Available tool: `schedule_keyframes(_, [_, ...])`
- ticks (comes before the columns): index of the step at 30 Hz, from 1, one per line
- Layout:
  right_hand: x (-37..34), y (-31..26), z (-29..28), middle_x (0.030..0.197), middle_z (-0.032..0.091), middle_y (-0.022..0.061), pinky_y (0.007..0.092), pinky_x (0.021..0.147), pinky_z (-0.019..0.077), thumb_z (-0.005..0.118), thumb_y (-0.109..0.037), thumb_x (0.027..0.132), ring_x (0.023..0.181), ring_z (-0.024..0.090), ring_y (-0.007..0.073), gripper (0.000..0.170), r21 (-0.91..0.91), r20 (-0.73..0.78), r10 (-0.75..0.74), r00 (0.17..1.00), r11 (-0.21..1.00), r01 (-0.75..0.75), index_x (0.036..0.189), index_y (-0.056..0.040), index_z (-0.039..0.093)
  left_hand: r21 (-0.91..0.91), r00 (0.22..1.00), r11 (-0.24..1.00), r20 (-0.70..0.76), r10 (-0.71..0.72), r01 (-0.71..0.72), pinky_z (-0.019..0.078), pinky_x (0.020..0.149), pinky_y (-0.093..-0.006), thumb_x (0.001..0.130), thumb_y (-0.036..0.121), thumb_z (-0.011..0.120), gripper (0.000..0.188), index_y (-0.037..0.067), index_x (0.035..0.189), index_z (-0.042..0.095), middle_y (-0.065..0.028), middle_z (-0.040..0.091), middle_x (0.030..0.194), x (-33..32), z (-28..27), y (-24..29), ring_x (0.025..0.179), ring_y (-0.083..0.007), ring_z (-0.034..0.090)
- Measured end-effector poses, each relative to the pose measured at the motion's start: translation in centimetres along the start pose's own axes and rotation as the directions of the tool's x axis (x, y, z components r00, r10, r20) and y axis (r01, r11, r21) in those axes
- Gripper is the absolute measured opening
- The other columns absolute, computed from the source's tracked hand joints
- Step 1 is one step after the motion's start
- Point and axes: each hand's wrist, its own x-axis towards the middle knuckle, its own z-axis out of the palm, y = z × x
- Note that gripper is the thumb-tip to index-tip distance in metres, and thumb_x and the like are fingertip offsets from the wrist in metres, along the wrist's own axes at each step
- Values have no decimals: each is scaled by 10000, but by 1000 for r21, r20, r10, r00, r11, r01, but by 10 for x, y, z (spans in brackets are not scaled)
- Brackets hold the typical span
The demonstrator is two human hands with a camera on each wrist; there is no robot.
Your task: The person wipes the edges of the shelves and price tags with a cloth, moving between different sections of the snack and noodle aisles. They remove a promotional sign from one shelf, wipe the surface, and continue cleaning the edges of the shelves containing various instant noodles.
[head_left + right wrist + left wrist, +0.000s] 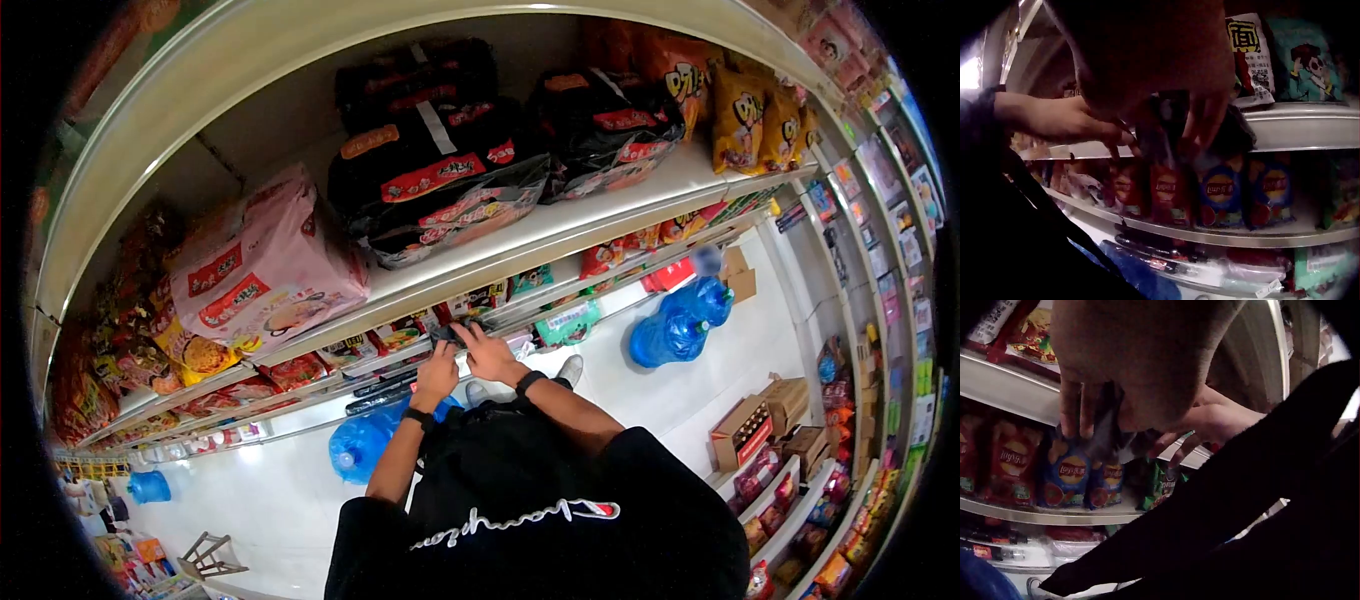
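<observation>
In the head view my left hand (438, 374) and right hand (488, 354) meet in front of the shelf edge. Between them is a thin, crumpled dark plastic piece (1239, 130), like a bag or film; its exact kind is unclear. The fingers of the left hand (1135, 356) are bent down onto this dark plastic (1107, 431). From the other side the right hand (1154, 50) pinches it between thumb and fingers. Lay's chip bags (1072, 475) stand on the shelf just behind and below the hands.
Black noodle multipacks (450, 185) and a pink multipack (270, 265) fill the upper shelf. Blue water jugs (670, 325) stand on the white floor, with another jug (360, 445) beside my left arm. Cartons (742, 432) stand at the right, and a wooden stool (208, 556) at the lower left.
</observation>
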Motion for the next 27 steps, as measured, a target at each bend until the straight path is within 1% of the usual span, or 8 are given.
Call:
schedule_keyframes(8, [3, 9, 11, 1351, 501, 218, 525, 740, 561, 590, -135, 819, 900, 663, 434, 694, -5, 18, 81, 997, 997, -81, 1485, -134, 399, -5, 998, 1000, -68, 11, -12, 553, 697, -524, 868, 127, 572, 363, 57, 1224, 561, -153, 555, 1269, 2, -3, 12, 817, -412, 674])
schedule_keyframes(10, [0, 11, 13, 1350, 507, 220, 521, 758, 560, 587, -131, 818, 916, 664, 432, 707, 18, 26, 116, 993, 993, -117, 1497, -143, 392, -36, 996, 997, -58, -66, 64, 546, 729, -510, 859, 118, 574, 376, 63, 1231, 567, -154, 565, 1237, 7, -13, 20, 887, -401, 668])
schedule_keyframes(13, [-2, 13, 16, 1324, 529, 214, 520, 775, 554, 572, -116, 821, 959, 659, 425, 710, 19, 5, 111, 994, 994, -111, 1506, -149, 387, 29, 962, 995, -253, 102, -98, 536, 785, -478, 862, 107, 582, 409, 68, 1268, 557, -134, 584, 1167, 16, -18, 21, 952, -381, 643])
schedule_keyframes(15, [-1, 12, 12, 1256, 558, 195, 515, 771, 557, 568, -113, 824, 959, 658, 414, 687, 22, 5, 117, 993, 993, -117, 1491, -136, 405, 73, 974, 990, -185, 133, -122, 517, 858, -470, 858, 110, 583, 455, 66, 1309, 545, -136, 579, 1223, 23, -22, 28, 1058, -363, 616])
schedule_keyframes(17, [0, 10, 5, 1336, 537, 198, 476, 774, 566, 582, -106, 818, 969, 669, 388, 685, -42, 5, 146, 989, 988, -146, 1483, -90, 417, 99, 981, 982, -99, 168, -158, 460, 999, -472, 849, 107, 582, 587, 43, 1420, 468, -168, 540, 1351, 29, -24, 31, 1231, -353, 543])
schedule_keyframes(19, [-3, 5, -9, 1370, 536, 201, 456, 765, 571, 596, -92, 807, 943, 677, 372, 680, -72, -51, 140, 989, 987, -144, 1468, -61, 440, 131, 980, 977, -83, 182, -171, 426, 1049, -475, 847, 108, 582, 644, 35, 1464, 415, -188, 513, 1394, 31, -21, 29, 1264, -364, 517])
schedule_keyframes(22, [-1, 13, -3, 1322, 563, 165, 508, 752, 566, 579, -114, 821, 944, 664, 414, 680, -28, -211, 105, 972, 993, -113, 1483, -127, 420, 125, 986, 980, -40, 162, -156, 392, 1100, -479, 856, 125, 582, 694, 34, 1506, 358, -207, 485, 1443, 37, -19, 29, 1296, -387, 490])
schedule_keyframes(27, [6, 19, 1, 1358, 552, 177, 499, 769, 570, 578, -120, 825, 964, 662, 421, 689, -12, -89, 174, 981, 984, -176, 1493, -125, 408, 110, 994, 988, -18, 107, -104, 392, 1105, -489, 889, 155, 566, 670, 50, 1517, 357, -197, 474, 1472, 42, -15, 27, 1324, -386, 477])
